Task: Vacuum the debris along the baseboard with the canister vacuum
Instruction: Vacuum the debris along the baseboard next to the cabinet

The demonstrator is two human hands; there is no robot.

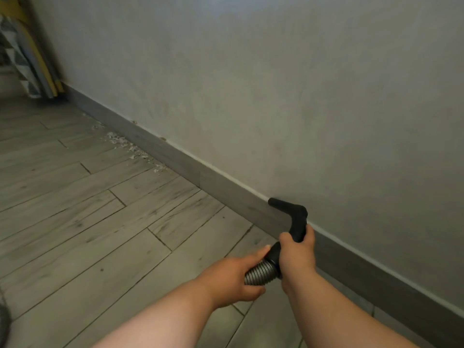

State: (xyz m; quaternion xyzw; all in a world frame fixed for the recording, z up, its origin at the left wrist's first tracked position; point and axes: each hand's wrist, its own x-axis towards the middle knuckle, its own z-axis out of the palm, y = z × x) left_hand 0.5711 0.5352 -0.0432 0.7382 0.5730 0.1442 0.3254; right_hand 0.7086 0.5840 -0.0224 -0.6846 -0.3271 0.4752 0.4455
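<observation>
Where the floor (75,222) runs back toward the far left corner, a folded, patterned thing (27,61) leans against the wall (276,84); what it is cannot be told. Just right of it, the grey baseboard (175,156) starts its long diagonal down to the right. White debris (130,146) lies in a loose strip on the floor tight against that baseboard, in the upper left part of the view, with a few specks on the board's top edge. It looks untouched, so the real cleaning appears to be still ahead.

Further right and nearer the person, the left hand (231,277) is wrapped around the ribbed grey hose (261,272), just behind its black cuff. Touching it on the right, the right hand (297,252) is closed around the black bent handle tube (293,217), whose open end points left along the baseboard, raised off the floor. The nozzle end sits well apart from the debris. The canister itself is not in view.

By my reading the task is at its start: hose gripped and aimed, but the tube must travel left and down to the litter before anything is picked up.
</observation>
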